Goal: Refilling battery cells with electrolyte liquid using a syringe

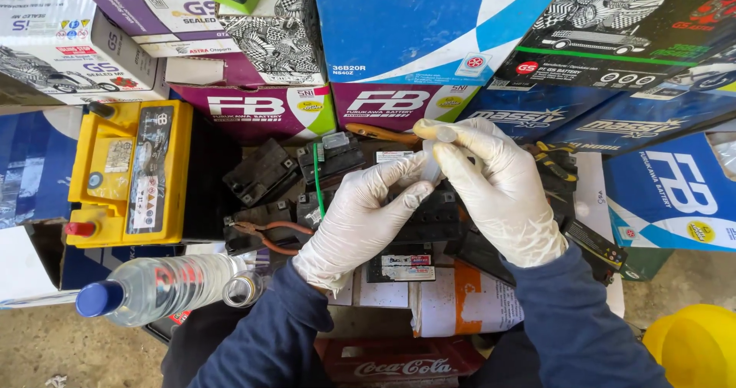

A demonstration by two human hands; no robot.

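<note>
Landmark: yellow rectangular car battery [129, 172], lying flat, red terminal cap at its near corner. To its right, a heap of small black plastic batteries [264, 175], hard-edged, ribbed and dusty, with orange-handled pliers [268, 232] lying at the heap's near edge. Behind battery and heap, stacked cardboard battery cartons [399, 27] in blue, purple and black close off the back. Just below the yellow battery, a clear plastic water bottle with blue cap [157, 287] lies on its side.

Both hands wear thin, wrinkled white latex gloves over dark blue sleeves and meet above the heap, well right of the yellow battery. Left hand [360, 218] reaches up from below, fingers pinched narrow on the lower end of a small translucent plastic tube [433, 158]. Right hand [498, 189] arches over, fingers curled around the tube's upper part. The gloves hide much of the tube.
</note>
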